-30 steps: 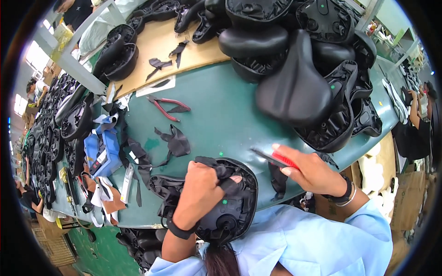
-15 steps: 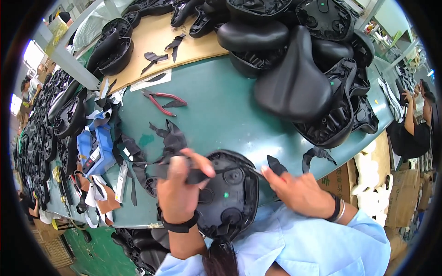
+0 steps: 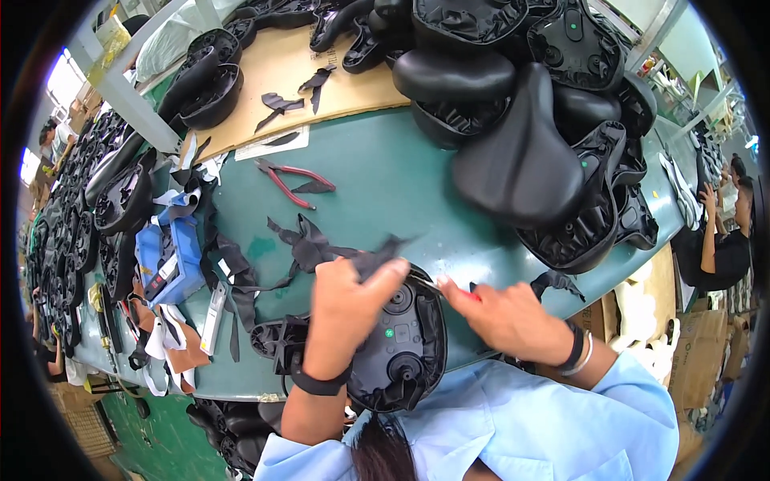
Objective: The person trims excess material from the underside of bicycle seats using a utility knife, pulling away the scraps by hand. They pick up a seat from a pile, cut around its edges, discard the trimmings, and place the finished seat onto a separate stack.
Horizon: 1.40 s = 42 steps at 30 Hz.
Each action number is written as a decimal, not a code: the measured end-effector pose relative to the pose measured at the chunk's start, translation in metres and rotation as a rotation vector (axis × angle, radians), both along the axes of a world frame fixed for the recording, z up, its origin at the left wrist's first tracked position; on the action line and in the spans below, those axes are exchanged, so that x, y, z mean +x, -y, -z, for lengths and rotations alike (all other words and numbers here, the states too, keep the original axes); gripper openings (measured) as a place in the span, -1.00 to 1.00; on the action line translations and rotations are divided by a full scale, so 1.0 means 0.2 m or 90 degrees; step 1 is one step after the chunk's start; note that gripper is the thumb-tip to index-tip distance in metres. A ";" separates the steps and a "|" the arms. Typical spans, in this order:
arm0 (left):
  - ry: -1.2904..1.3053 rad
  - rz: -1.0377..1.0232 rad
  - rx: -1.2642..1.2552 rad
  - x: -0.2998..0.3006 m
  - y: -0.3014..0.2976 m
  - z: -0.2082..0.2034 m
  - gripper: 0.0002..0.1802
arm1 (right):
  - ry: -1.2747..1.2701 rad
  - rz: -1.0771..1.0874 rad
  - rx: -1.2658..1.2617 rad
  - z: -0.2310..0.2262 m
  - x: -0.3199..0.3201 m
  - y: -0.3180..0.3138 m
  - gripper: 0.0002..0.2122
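Fabric [image 3: 378,258] pinched in left grip [image 3: 345,303], red tool [image 3: 474,297] clutched in right grip [image 3: 515,322]. Saddle [image 3: 401,341] sits belly-up just below the left one.

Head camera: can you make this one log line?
Saddle: underside up; Left hand: holds black material; Right hand: holds red-handled tool near rim; Pliers: on table

- Near edge of the bench [image 3: 401,192]: an upturned saddle [image 3: 407,341] — left hand [image 3: 346,301] over it, right hand [image 3: 513,325] at its right rim.
- Far right corner: a saddle pile [image 3: 521,164].
- Far edge, left: a cardboard sheet [image 3: 361,92], scraps [image 3: 282,104] on it.
- Just before the sheet: pliers [image 3: 281,184].
- Left side: a tray [image 3: 189,255] — box cutter [image 3: 213,317] nearer the near edge.
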<state>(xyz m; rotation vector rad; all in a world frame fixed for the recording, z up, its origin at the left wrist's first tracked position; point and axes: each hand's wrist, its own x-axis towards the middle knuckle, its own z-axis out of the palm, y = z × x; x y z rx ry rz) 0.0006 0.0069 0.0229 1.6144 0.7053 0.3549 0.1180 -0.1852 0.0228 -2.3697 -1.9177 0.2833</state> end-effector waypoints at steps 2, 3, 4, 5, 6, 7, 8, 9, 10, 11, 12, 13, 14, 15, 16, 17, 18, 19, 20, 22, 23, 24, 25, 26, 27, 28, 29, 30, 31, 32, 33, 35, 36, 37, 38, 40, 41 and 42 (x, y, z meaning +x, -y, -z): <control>0.174 -0.128 -0.267 -0.06 -0.08 0.01 -0.81 | 0.002 0.013 -0.034 0.01 -0.10 0.05 -0.45; 0.322 -0.152 -0.353 -0.06 -0.08 0.03 -0.82 | -0.021 0.046 -0.035 0.01 -0.13 0.08 -0.45; 0.323 -0.147 -0.357 -0.03 -0.08 0.04 -0.82 | -0.043 0.080 -0.034 0.01 -0.14 0.08 -0.45; 0.426 -0.080 -0.411 -0.02 -0.05 0.05 -0.80 | -0.041 0.095 0.001 -0.01 -0.14 0.04 -0.48; 0.530 -0.010 -0.464 -0.01 -0.02 0.06 -0.78 | -0.042 0.098 -0.004 -0.01 -0.15 0.03 -0.48; 0.613 0.076 -0.475 0.01 -0.02 0.07 -0.74 | -0.035 0.114 0.013 0.00 -0.16 0.03 -0.49; 0.617 0.075 -0.473 0.01 -0.03 0.07 -0.74 | -0.024 0.123 0.033 0.00 -0.15 0.02 -0.51; 0.726 0.023 -0.492 0.00 -0.04 0.06 -0.71 | -0.053 0.129 -0.077 -0.06 -0.17 0.06 -0.50; 0.835 -0.030 -0.505 -0.01 -0.05 0.04 -0.66 | -0.050 0.124 -0.074 -0.06 -0.16 0.08 -0.50; 0.813 -0.146 -0.537 -0.01 0.00 -0.02 -0.73 | -0.051 0.105 -0.057 -0.05 -0.16 0.11 -0.51; 0.810 -0.145 -0.545 -0.03 0.00 -0.05 -0.73 | -0.052 0.099 -0.047 -0.03 -0.16 0.14 -0.51; 0.582 -0.068 -0.413 -0.05 -0.01 -0.07 -0.74 | -0.055 0.108 -0.032 -0.04 -0.11 0.12 -0.52; 0.359 0.010 -0.276 -0.07 -0.03 -0.08 -0.73 | -0.034 0.109 -0.028 -0.07 -0.07 0.08 -0.54; 0.253 -0.009 0.179 -0.05 0.00 -0.05 -0.78 | -0.012 0.103 -0.024 -0.09 -0.02 0.04 -0.55; -0.029 0.086 0.469 -0.08 0.00 -0.09 -0.73 | 0.010 0.099 -0.021 -0.09 0.02 0.01 -0.57; -0.081 0.118 0.602 -0.09 0.00 -0.06 -0.75 | 0.009 0.095 -0.022 -0.09 0.03 -0.02 -0.57; -0.133 0.145 0.741 -0.07 0.00 -0.01 -0.76 | 0.044 0.070 0.009 -0.08 0.06 -0.05 -0.57; -0.143 0.189 0.809 -0.06 -0.02 0.03 -0.78 | 0.079 0.046 0.040 -0.08 0.07 -0.06 -0.57; -0.146 0.179 0.814 -0.04 -0.04 0.08 -0.78 | 0.082 0.039 0.047 -0.08 0.07 -0.07 -0.57; 0.064 0.013 0.747 -0.01 -0.06 0.15 -0.82 | 0.129 0.017 0.026 -0.09 0.02 -0.03 -0.56; 0.074 -0.148 0.720 -0.01 -0.06 0.16 -0.81 | 0.085 0.023 0.009 -0.10 -0.01 0.03 -0.54; 0.088 -0.278 0.549 0.00 -0.08 0.13 -0.84 | 0.083 0.020 0.009 -0.13 -0.03 0.07 -0.54; 0.012 -0.244 0.481 -0.01 -0.13 0.11 -0.84 | 0.069 0.029 -0.041 -0.16 -0.04 0.11 -0.54; -0.057 -0.206 0.411 -0.02 -0.17 0.10 -0.83 | 0.059 0.044 -0.091 -0.18 -0.06 0.13 -0.54; -0.056 -0.206 0.411 -0.03 -0.17 0.11 -0.83 | 0.090 0.024 -0.075 -0.18 -0.04 0.11 -0.55; 0.069 -0.204 0.114 -0.03 -0.18 0.12 -0.82 | 0.090 0.022 -0.075 -0.18 0.01 0.08 -0.55; 0.193 -0.193 -0.182 -0.05 -0.18 0.12 -0.77 | 0.151 -0.022 -0.049 -0.19 0.07 0.04 -0.56; 0.194 -0.172 -0.200 -0.09 -0.18 0.11 -0.60 | 0.214 -0.064 -0.024 -0.19 0.14 -0.02 -0.57; 0.137 -0.176 -0.207 -0.12 -0.13 0.10 -0.59 | 0.187 -0.066 -0.028 -0.19 0.24 -0.07 -0.59; 0.078 -0.192 -0.212 -0.18 -0.06 0.08 -0.57 | 0.155 -0.079 -0.029 -0.20 0.31 -0.14 -0.60; 0.063 -0.180 -0.218 -0.25 0.00 0.08 -0.55 | 0.158 -0.121 -0.046 -0.23 0.33 -0.18 -0.61; 0.134 -0.198 -0.222 -0.29 0.12 0.04 -0.50 | 0.148 -0.175 -0.045 -0.21 0.32 -0.21 -0.61; 0.136 -0.202 -0.225 -0.29 0.13 0.03 -0.50 | 0.135 -0.226 -0.044 -0.20 0.31 -0.21 -0.61; 0.251 -0.128 -0.250 -0.28 0.12 0.03 -0.50 | 0.142 -0.228 -0.043 -0.20 0.30 -0.20 -0.56; 0.363 -0.055 -0.271 -0.27 0.12 0.01 -0.48 | 0.141 -0.231 -0.045 -0.21 0.28 -0.18 -0.56; 0.417 -0.066 -0.262 -0.28 0.00 0.00 -0.37 | 0.210 -0.187 -0.112 -0.22 0.28 -0.10 -0.52; 0.485 0.009 -0.209 -0.38 -0.09 -0.02 -0.36 | 0.163 -0.182 -0.118 -0.26 0.24 -0.06 -0.49; 0.495 0.001 -0.083 -0.41 -0.12 -0.10 -0.39 | 0.198 -0.175 -0.094 -0.26 0.20 0.02 -0.48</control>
